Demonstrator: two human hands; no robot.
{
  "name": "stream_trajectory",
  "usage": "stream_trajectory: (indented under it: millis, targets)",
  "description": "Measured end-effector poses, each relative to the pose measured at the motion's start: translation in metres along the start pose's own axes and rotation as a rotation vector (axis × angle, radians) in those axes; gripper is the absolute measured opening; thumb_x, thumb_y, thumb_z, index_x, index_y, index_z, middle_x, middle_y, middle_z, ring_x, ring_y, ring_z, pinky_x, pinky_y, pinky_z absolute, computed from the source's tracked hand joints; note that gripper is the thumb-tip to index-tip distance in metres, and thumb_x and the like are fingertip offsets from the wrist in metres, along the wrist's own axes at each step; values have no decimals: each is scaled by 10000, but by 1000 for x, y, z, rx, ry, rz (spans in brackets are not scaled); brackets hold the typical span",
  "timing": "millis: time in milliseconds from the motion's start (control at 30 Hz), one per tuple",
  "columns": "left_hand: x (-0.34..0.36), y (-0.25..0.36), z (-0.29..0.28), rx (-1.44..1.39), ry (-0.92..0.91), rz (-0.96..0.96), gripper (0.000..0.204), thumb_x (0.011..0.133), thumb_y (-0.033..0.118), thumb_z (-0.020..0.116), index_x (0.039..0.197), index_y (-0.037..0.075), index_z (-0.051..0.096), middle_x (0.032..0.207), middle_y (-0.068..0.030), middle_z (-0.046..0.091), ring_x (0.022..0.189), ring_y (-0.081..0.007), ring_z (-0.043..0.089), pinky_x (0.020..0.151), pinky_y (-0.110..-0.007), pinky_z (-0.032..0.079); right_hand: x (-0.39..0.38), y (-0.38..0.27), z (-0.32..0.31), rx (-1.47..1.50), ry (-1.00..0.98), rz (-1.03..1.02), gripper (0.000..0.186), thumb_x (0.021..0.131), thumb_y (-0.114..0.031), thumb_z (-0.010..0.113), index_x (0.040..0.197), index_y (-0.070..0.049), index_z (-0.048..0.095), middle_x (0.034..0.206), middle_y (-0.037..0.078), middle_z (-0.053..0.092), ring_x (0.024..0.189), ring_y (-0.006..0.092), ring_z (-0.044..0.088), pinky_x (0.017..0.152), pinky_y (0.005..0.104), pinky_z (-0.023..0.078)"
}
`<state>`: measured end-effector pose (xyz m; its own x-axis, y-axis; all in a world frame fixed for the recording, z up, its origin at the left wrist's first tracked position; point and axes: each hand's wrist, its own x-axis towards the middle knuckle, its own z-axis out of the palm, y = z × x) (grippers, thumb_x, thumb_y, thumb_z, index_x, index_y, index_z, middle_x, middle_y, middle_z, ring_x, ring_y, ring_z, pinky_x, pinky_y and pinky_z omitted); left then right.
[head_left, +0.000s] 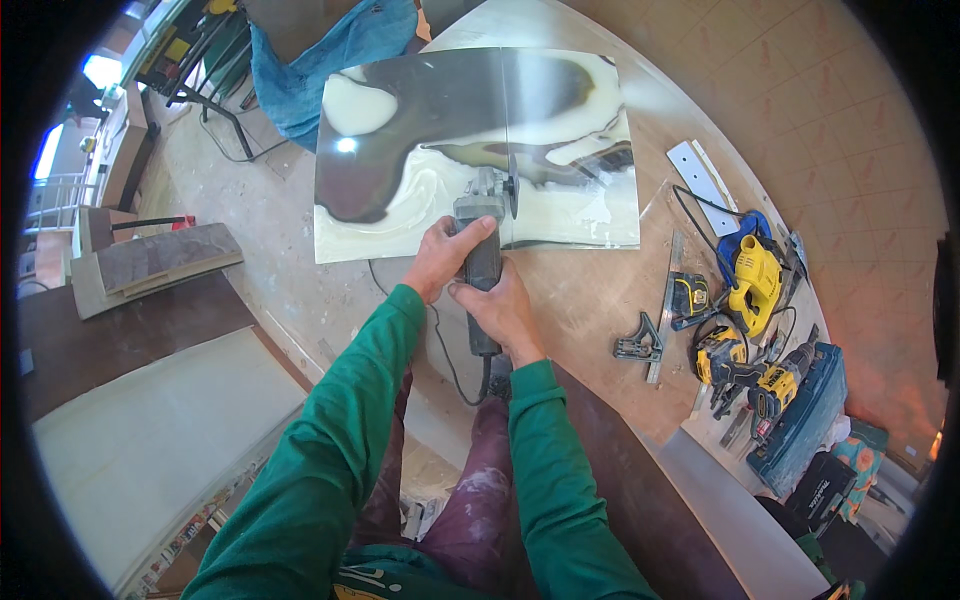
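Observation:
Both my hands are closed around a grey angle grinder (484,262). My left hand (432,262) grips the front of its body with the thumb on top, and my right hand (502,312) wraps the rear part from the right. The grinder's disc (513,198) stands upright against a glossy slab (570,205) with dark and cream swirls. A thin straight line runs from the slab's far edge down to the disc. Where exactly the disc meets the surface is too small to tell. A black cord (445,365) loops from the grinder's rear end.
The slab lies on a dusty worktop (580,290) with a curved edge. At the right are a tape measure (690,294), a combination square (640,340), a yellow power tool (756,283), drills (775,388) and a blue case (805,425). A blue cloth (320,70) touches the slab's far left.

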<state>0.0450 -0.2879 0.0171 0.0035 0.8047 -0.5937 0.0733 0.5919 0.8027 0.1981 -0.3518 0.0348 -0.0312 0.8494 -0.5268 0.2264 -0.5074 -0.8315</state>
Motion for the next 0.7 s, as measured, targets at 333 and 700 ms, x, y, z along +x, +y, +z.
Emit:
stream_trajectory:
  millis: [333,700]
  targets:
    - [1,4,-1,20,13,-11,824,996,605,867,1387,-99,692,1226,-150,762,1090,-213,731,988,-371,604,1,-8,-1,1,5,20,712,841,-309,937,1383,59,659,1204,180,802,1091,284,789,961,414,612]
    - [3,6,-1,38,0,-5,841,989,631,862,1358,-105,691,1195,-149,755,1042,-216,728,942,-372,609,4,-3,1,19,8,-6,681,863,-311,939,1383,35,666,1223,164,807,1104,271,790,975,413,609]
